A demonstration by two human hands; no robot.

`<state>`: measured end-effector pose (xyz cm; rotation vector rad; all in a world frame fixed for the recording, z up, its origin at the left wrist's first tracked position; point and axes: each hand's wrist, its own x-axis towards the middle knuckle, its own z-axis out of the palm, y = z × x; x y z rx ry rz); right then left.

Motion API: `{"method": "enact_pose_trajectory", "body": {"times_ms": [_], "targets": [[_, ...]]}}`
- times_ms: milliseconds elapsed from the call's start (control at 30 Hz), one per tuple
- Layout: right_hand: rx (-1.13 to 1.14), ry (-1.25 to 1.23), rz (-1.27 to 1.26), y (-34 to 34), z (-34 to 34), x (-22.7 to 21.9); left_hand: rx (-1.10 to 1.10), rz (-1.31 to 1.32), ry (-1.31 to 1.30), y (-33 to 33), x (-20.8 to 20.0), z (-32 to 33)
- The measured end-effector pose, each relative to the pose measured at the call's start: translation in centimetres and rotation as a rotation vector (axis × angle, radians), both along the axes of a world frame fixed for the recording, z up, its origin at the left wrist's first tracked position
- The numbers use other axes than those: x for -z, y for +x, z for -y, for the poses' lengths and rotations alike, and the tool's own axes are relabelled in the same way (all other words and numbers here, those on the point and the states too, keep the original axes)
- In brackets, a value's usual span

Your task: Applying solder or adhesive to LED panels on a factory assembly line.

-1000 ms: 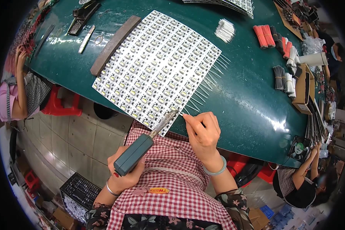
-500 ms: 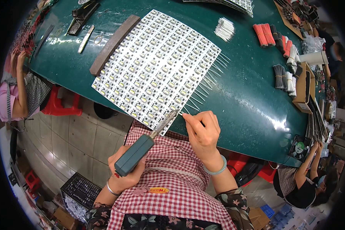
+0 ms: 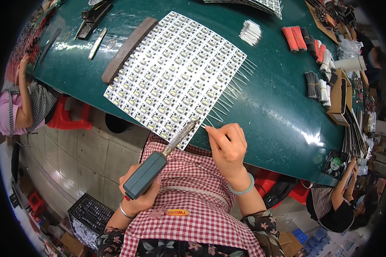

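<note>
My left hand is wrapped round the dark green handle of a soldering iron. The iron's metal tip reaches up to the near right edge of a white panel of small LED circuit boards. My right hand pinches a short white wire by its end, at that same edge close to the tip. Several white wires stick out in a row along the panel's right side. Whether the tip touches the wire I cannot tell.
A brown bar lies along the panel's left edge. White wire pieces lie beyond it, with red bundles and grey bundles to the right. A cooling fan stands at the right edge. Co-workers sit left and right.
The soldering iron and my left hand have shifted slightly down and left, the tip drawing back a little from the wire. My right hand stays almost still.
</note>
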<state>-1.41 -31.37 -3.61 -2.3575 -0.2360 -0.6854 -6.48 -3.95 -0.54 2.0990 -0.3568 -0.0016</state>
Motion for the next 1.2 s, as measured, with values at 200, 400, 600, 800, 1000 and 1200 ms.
{"method": "enact_pose_trajectory", "body": {"times_ms": [200,400,600,800,1000,1200], "targets": [[0.071,0.067,0.073,-1.6,0.0,-0.9,-0.039,-0.016,-0.013,0.1,-0.5,0.3],[0.046,0.066,0.07,-0.8,-1.7,-0.3,-0.062,-0.053,-0.048,0.1,-0.8,0.4],[0.055,0.038,0.043,-0.5,-1.9,0.7,-0.045,-0.037,-0.036,0.0,-0.7,0.5],[0.06,0.015,0.031,-0.6,-1.8,0.6,0.023,-0.049,0.047,1.0,-1.9,0.8],[0.061,0.021,0.025,-0.4,-1.8,0.4,0.027,-0.068,0.047,1.2,-2.1,1.1],[0.068,0.02,0.024,-0.4,-1.9,0.3,0.035,-0.045,0.069,1.2,-2.0,1.1]]}}
